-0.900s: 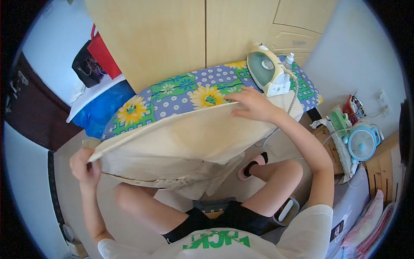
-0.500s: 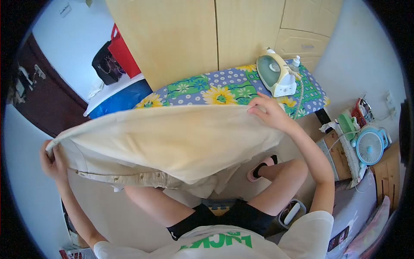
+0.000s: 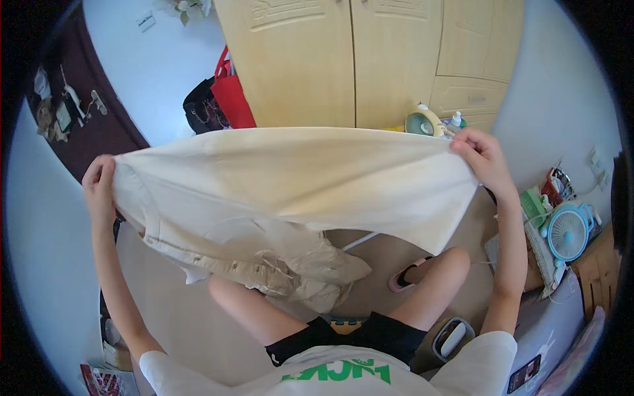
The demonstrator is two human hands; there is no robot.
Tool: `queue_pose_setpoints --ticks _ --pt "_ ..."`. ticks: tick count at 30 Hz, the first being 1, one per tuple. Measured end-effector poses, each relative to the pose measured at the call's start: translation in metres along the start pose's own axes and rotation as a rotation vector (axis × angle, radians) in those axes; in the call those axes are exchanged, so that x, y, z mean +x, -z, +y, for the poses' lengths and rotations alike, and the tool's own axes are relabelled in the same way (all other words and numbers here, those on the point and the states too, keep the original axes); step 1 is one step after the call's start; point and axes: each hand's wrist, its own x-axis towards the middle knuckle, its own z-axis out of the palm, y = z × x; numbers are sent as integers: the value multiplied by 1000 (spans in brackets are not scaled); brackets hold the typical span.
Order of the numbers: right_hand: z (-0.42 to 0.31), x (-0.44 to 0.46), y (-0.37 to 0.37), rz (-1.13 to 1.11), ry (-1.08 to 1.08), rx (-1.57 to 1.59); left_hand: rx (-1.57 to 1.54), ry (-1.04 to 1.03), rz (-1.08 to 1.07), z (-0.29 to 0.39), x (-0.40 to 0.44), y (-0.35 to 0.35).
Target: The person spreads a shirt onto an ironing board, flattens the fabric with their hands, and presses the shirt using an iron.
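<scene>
Pale garment (image 3: 297,175), iron (image 3: 420,124) partly hidden behind

Seated person (image 3: 330,371) held cream garment (image 3: 297,171) stretched wide, left hand (image 3: 100,185) gripping one end of top edge, right hand (image 3: 485,162) other. Button-lined strip (image 3: 218,265) sagged toward bare knees (image 3: 451,265). Iron (image 3: 422,123) showed past cloth near right hand; pale wardrobe (image 3: 290,72) rose behind; blue fan (image 3: 569,234) stood far right.
</scene>
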Motion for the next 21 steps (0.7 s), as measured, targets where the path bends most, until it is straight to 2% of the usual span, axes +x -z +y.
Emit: queue_pose_setpoints --ticks 2,3,5,8,11,12,14,16,18,21 --pt "1 -5 8 0 61 -55 38 63 -85 9 5 -8" --pt "2 -6 11 5 15 -30 25 105 -90 11 9 -16" --pt "5 -4 13 4 -24 -5 -14 162 -235 7 20 -30" --pt "35 8 9 8 -132 -96 45 208 -319 -17 39 -75" --pt "83 19 -11 35 -84 -389 21 210 -383 -60 47 -137" --pt "90 18 -22 28 -94 -394 181 126 -368 -76 48 -160" --pt "109 12 -45 100 -97 -758 265 85 -364 -117 45 -203" --pt "133 5 -60 61 -162 -768 390 -29 -259 -142 31 -247" --pt "153 -3 -71 136 -101 -817 391 -6 -231 -160 11 -281" --pt "168 -10 -79 111 -188 -879 433 11 -168 -177 -17 -315"
